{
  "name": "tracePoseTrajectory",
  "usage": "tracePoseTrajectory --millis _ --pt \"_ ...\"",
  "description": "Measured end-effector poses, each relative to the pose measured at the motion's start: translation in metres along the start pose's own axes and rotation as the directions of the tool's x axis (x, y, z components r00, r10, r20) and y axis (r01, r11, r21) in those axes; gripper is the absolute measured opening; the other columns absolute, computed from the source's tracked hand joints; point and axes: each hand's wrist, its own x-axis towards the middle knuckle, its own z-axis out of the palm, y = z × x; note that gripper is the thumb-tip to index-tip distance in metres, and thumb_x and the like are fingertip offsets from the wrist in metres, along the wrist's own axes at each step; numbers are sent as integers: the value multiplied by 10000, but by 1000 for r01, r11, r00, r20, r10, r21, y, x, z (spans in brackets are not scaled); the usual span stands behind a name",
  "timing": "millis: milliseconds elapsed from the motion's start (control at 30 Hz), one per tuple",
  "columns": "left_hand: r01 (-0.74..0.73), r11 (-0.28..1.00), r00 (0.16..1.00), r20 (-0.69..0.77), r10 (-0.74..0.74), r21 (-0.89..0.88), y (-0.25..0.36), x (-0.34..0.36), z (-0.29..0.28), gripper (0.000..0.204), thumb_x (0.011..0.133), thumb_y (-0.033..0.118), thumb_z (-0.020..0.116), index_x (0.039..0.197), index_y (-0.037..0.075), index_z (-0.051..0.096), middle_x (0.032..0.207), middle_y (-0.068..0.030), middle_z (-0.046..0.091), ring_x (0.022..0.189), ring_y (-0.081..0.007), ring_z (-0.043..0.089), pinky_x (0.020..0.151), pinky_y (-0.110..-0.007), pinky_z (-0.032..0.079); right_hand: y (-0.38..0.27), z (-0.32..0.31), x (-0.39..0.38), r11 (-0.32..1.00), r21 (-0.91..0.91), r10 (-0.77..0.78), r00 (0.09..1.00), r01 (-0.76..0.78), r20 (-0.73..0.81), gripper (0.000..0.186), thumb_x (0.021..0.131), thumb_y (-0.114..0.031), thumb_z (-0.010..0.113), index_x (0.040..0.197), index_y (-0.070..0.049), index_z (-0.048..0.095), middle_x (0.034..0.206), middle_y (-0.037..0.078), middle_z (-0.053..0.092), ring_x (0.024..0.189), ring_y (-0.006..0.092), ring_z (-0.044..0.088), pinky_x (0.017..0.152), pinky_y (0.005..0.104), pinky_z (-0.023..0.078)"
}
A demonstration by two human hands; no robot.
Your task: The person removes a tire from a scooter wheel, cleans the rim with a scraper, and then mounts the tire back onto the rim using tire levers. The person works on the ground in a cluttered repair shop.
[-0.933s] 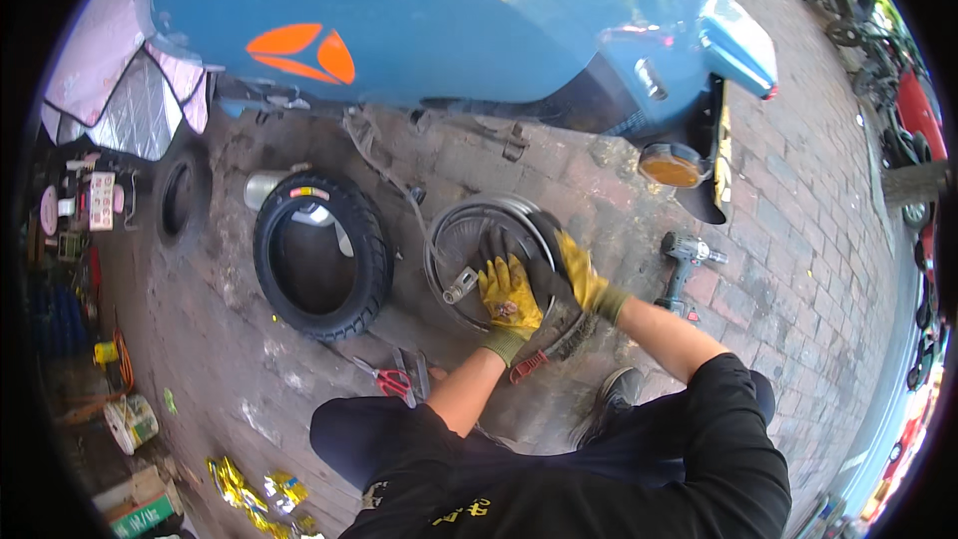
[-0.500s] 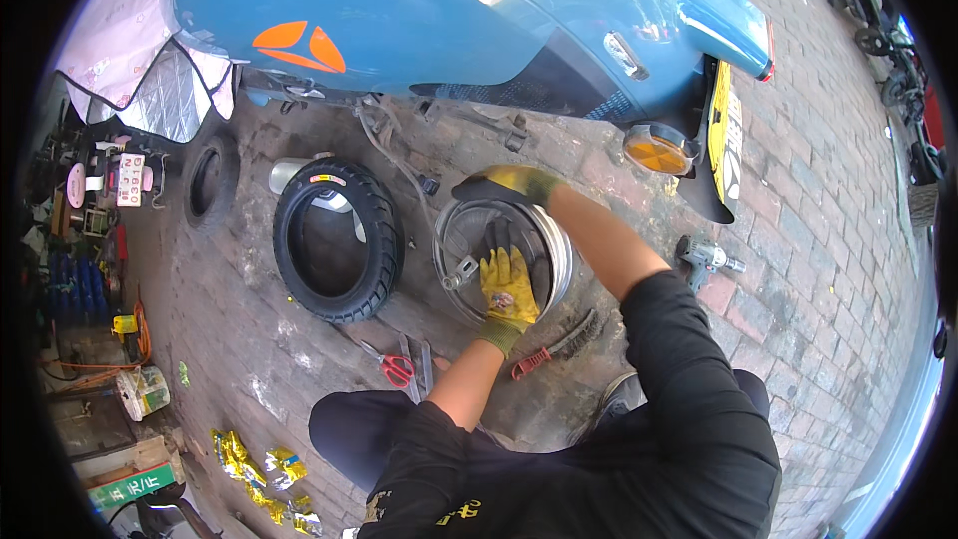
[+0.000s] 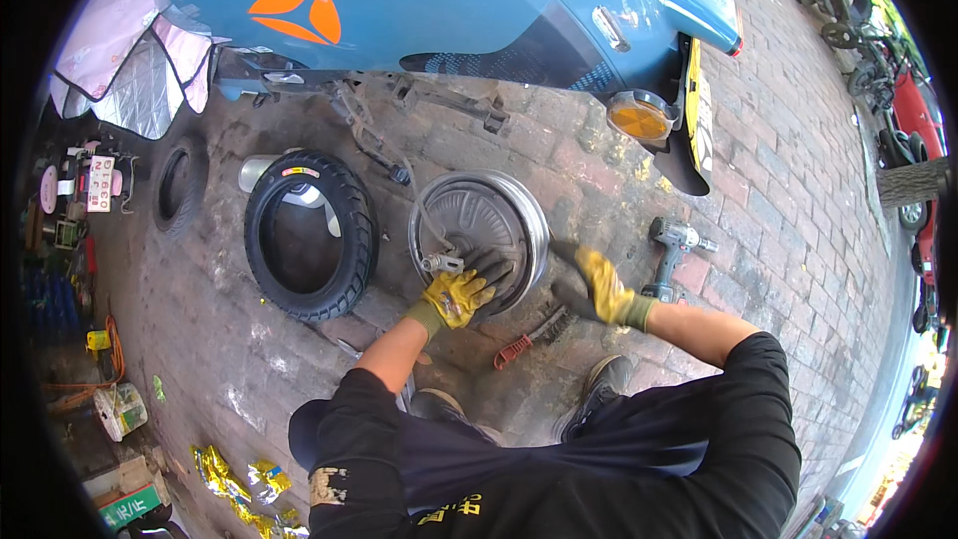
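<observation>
A bare metal hub-motor wheel (image 3: 474, 210) without a tyre lies tilted on the paving in front of me, a cable running up from its axle. My left hand (image 3: 466, 289), in a yellow glove with black fingers, rests on the lower face of the wheel beside the axle bracket (image 3: 442, 264), fingers stretched out. Just right of the rim is my gloved right hand (image 3: 599, 284), slightly blurred, fingers apart and nothing seen in them. A wire brush with a red handle (image 3: 514, 351) lies on the ground below the wheel. To the left stands a black tyre (image 3: 359, 240).
A blue scooter (image 3: 429, 10) stretches across the far side. An impact wrench (image 3: 676, 252) lies to the right. An older tyre (image 3: 180, 188) sits farther left, with yellow foil wrappers (image 3: 220, 471) at lower left. Parked vehicles (image 3: 903, 110) line the far right.
My right hand has left the wheel's far rim and swung down to its right side. My left hand has shifted lower on the wheel. The view has moved somewhat.
</observation>
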Motion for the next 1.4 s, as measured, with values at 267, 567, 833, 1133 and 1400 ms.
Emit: tracePoseTrajectory --millis 267,567,833,1133,1400 --pt "731 538 440 -312 -842 -420 48 105 -62 770 859 236 666 1485 -113 382 1462 -391 421 1400 -532 389 1220 -618 185 7 42 33 993 102 -51 993 62 -110 703 1025 -284 594 1578 31 298 1610 275 353 1515 371 339 1225 434 290" --pt "701 664 609 -267 -747 -261 63 98 -41 660 897 261 568 1444 -93 464 1426 -362 488 1339 -514 467 1177 -622 260 40 17 153 956 289 -98 983 50 154 606 1058 -332 550 1548 -9 398 1537 220 489 1445 300 451 1194 383 341" --pt "582 803 697 -429 -575 -129 69 97 5 630 846 280 601 1393 -23 519 1346 -282 538 1257 -472 527 1105 -623 331 12 30 288 933 62 312 885 -353 344 845 948 -765 440 1398 -76 631 1418 182 626 1285 268 600 1105 382 415" --pt "502 852 764 -384 -518 -150 77 117 -21 633 915 318 621 1430 -25 491 1412 -279 517 1303 -433 515 1131 -595 325 88 2 179 885 383 126 927 -266 353 563 1037 -366 535 1503 -51 500 1497 178 548 1397 268 498 1157 364 402" --pt "681 585 473 -344 -811 -441 59 104 -55 903 862 213 670 1588 -67 211 1590 -355 283 1501 -493 264 1269 -526 138 33 67 66 887 347 421 842 -304 -338 881 920 -430 737 1545 54 347 1526 272 479 1430 350 468 1186 415 366"
